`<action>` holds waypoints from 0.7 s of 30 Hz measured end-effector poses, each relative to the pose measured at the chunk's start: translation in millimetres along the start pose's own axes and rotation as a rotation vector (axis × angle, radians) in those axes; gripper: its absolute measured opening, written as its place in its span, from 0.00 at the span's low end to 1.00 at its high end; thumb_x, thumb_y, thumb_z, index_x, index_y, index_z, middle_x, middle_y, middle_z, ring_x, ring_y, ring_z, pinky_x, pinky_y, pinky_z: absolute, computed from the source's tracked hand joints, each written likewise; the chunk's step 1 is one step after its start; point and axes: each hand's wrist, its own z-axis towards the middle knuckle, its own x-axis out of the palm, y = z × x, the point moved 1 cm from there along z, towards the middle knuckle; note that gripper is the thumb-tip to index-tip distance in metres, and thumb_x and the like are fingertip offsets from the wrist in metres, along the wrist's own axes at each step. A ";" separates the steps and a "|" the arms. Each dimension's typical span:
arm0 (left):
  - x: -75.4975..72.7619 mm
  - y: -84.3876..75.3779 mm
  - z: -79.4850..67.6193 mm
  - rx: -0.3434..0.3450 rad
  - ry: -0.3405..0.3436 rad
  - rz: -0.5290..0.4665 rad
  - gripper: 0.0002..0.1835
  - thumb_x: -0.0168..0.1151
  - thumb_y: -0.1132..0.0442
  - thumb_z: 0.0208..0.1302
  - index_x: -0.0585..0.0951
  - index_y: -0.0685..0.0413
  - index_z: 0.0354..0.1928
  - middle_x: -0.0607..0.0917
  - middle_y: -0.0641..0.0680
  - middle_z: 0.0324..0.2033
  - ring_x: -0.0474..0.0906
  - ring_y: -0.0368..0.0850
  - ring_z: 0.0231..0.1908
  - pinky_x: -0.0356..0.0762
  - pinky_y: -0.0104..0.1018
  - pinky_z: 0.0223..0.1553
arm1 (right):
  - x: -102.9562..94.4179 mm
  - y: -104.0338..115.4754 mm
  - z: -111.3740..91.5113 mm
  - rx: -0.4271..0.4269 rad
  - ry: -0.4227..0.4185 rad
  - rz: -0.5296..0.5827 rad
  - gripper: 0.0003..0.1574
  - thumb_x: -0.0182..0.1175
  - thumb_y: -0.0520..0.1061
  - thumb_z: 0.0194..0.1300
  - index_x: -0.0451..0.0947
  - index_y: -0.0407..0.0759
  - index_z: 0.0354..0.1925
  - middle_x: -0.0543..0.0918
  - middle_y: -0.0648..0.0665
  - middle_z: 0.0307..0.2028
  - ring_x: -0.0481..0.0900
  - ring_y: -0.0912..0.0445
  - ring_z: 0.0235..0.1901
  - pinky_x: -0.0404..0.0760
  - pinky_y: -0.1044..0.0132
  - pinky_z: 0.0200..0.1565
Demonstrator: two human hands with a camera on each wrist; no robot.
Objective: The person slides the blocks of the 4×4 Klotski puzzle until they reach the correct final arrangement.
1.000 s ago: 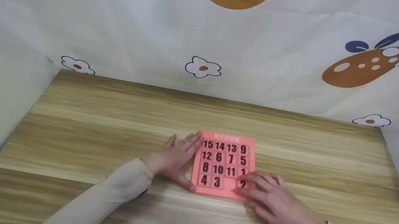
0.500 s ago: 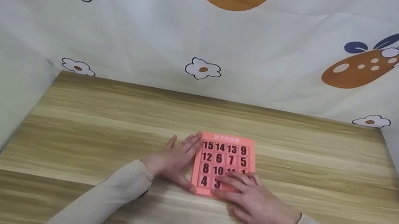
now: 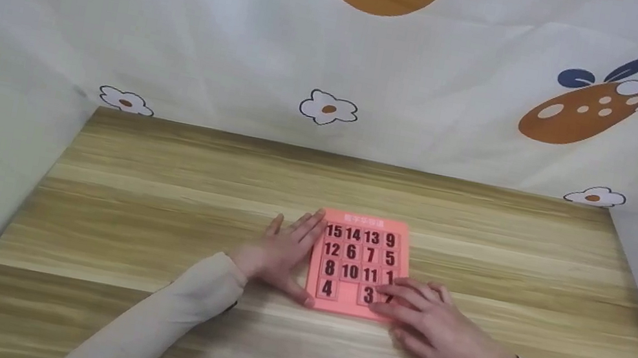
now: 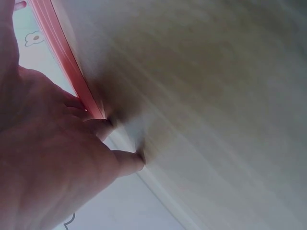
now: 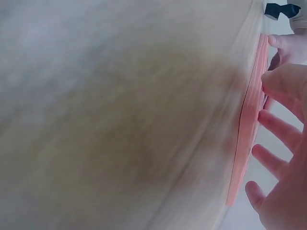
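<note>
A pink sliding number puzzle [image 3: 348, 310] lies flat on the wooden table, numbered tiles in its tray. Its bottom row shows the 4 tile [image 3: 326, 288], a gap, the 3 tile [image 3: 367, 294] and a mostly covered 2 at the right end. My left hand [image 3: 279, 257] braces the puzzle's left edge, thumb at the lower corner and fingers spread up the side. From the right, my right hand [image 3: 443, 329] reaches over the lower right corner with fingers extended, fingertips at the 3 tile and over the last column. In the right wrist view, the pink edge [image 5: 247, 129] runs alongside its fingers.
Wooden table [image 3: 174, 180] surrounds the puzzle. A pale cloth printed with flowers and carrots [image 3: 238, 40] stands as a back wall, with pale side walls at left and right. Dark wrist straps show at the sleeves.
The right hand reached left over the 3 tile, then drew back right. The 3 has slid one place right, so the gap now sits beside the 4. The left hand stayed put.
</note>
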 end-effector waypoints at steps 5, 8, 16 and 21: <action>0.0 -0.1 0.5 -0.002 0.008 0.007 0.74 0.68 0.27 0.42 0.33 0.58 0.75 0.27 0.55 0.74 0.26 0.50 0.73 0.27 0.57 0.68 | 0.0 5.3 9.3 0.001 0.008 0.002 0.30 0.61 0.48 0.65 0.72 0.53 0.65 0.69 0.45 0.66 0.64 0.43 0.64 0.64 0.39 0.57; 0.4 0.5 0.3 0.002 0.005 0.014 0.73 0.67 0.27 0.42 0.33 0.58 0.75 0.27 0.55 0.73 0.27 0.50 0.73 0.27 0.57 0.68 | 2.8 10.9 19.2 0.000 0.040 0.001 0.31 0.60 0.51 0.66 0.70 0.54 0.66 0.67 0.46 0.67 0.62 0.43 0.65 0.62 0.38 0.59; 0.2 1.4 -1.4 0.027 -0.023 0.006 0.73 0.69 0.29 0.42 0.35 0.60 0.75 0.29 0.57 0.74 0.29 0.53 0.73 0.28 0.59 0.68 | 12.8 26.9 48.2 -0.024 0.121 -0.055 0.34 0.53 0.58 0.70 0.63 0.57 0.71 0.60 0.47 0.72 0.55 0.42 0.70 0.53 0.36 0.65; 1.4 1.4 0.2 0.032 -0.028 -0.002 0.73 0.70 0.30 0.43 0.35 0.61 0.75 0.30 0.58 0.74 0.29 0.53 0.73 0.28 0.59 0.68 | 17.1 27.7 48.0 -0.019 0.142 -0.070 0.33 0.51 0.60 0.71 0.63 0.57 0.71 0.60 0.47 0.72 0.53 0.42 0.70 0.51 0.36 0.65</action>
